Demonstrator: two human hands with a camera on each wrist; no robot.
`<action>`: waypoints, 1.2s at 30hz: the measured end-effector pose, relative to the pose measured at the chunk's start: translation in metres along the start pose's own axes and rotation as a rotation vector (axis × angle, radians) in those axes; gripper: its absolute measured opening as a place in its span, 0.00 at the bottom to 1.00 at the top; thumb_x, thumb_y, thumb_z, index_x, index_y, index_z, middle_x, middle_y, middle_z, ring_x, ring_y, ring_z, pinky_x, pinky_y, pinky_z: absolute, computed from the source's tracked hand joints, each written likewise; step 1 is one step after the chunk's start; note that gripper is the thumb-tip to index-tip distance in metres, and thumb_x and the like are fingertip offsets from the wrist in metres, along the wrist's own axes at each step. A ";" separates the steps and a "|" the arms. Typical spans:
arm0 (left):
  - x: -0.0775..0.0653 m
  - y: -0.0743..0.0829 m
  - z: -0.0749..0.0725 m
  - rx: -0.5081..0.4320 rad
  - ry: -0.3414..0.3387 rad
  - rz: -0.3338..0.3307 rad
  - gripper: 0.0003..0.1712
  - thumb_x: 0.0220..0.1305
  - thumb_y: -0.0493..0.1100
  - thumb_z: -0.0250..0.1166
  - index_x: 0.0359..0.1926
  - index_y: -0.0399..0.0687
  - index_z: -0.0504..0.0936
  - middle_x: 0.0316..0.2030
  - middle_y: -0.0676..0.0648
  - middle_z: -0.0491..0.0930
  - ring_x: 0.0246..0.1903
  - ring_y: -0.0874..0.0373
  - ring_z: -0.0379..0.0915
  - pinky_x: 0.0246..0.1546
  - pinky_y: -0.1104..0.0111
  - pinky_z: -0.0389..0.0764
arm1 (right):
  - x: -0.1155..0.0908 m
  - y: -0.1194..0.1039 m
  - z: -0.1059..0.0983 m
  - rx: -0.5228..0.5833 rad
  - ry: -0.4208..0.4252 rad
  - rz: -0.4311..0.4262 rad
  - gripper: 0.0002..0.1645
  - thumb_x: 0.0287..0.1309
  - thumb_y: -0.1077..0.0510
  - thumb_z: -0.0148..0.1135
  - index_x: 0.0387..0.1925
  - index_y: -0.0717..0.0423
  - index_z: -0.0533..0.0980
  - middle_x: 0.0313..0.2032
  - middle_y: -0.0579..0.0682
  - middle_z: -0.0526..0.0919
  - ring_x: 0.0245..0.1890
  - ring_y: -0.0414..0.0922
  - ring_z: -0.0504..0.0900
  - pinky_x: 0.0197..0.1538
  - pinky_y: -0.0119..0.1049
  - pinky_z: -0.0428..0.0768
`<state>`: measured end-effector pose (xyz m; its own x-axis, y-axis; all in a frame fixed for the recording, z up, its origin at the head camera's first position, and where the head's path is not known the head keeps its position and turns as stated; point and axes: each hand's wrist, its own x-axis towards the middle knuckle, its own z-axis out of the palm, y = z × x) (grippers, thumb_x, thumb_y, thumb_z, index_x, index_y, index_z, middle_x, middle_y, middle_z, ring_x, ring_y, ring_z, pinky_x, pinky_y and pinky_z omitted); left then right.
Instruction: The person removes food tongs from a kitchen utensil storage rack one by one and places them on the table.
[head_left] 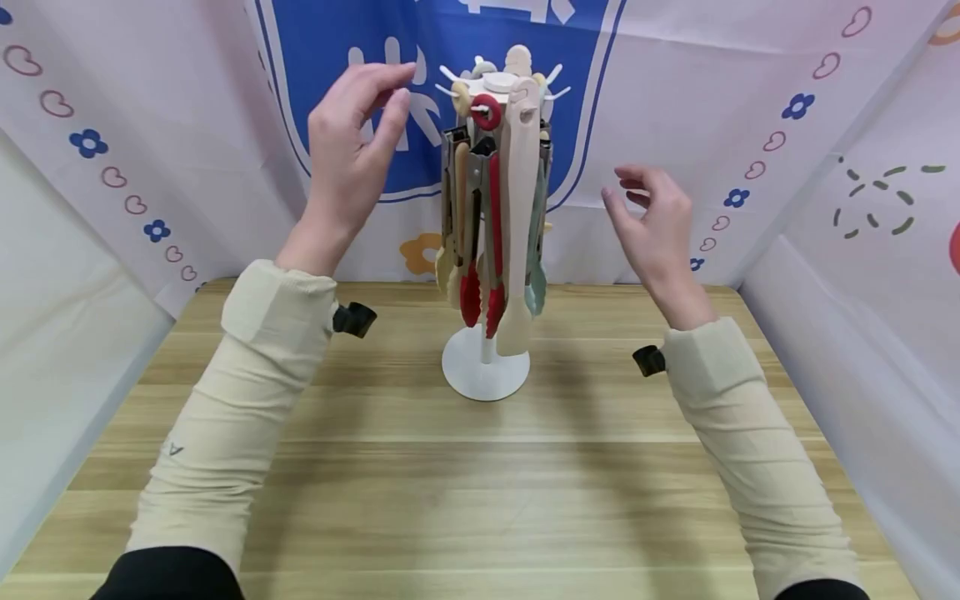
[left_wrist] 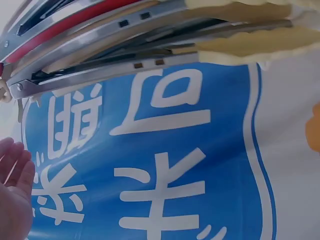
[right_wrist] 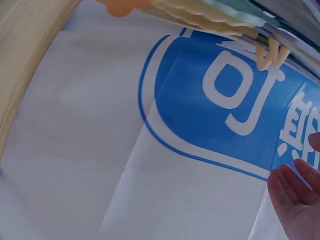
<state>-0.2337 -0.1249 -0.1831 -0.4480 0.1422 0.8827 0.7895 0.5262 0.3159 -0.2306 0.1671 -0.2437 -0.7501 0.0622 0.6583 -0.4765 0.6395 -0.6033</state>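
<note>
Open air lay between your right fingers [head_left: 639,175] and the mint-green tongs [head_left: 536,250]; near your left fingertips [head_left: 403,73], prongs [head_left: 447,73] of the utensil stand [head_left: 486,382] jutted, the printed curtain [head_left: 217,75] blocking beyond.

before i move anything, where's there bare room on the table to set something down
The light wood-grain table is bare between the cream left sleeve and cream right sleeve, in front of and beside the round white base. Crowded above it: red, cream and pale green tongs hang bunched.
</note>
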 end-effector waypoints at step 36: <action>0.019 0.010 0.018 -0.113 -0.114 0.139 0.15 0.66 0.33 0.48 0.49 0.32 0.77 0.49 0.37 0.76 0.54 0.60 0.67 0.58 0.74 0.62 | -0.031 -0.074 -0.001 0.266 -0.084 -0.191 0.13 0.56 0.62 0.59 0.43 0.65 0.77 0.41 0.54 0.80 0.41 0.41 0.79 0.46 0.32 0.78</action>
<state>-0.2424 -0.1022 -0.1691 -0.3710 0.3039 0.8775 0.8862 0.3981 0.2368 -0.1713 0.1190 -0.2193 -0.6656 -0.1102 0.7381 -0.7067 0.4108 -0.5760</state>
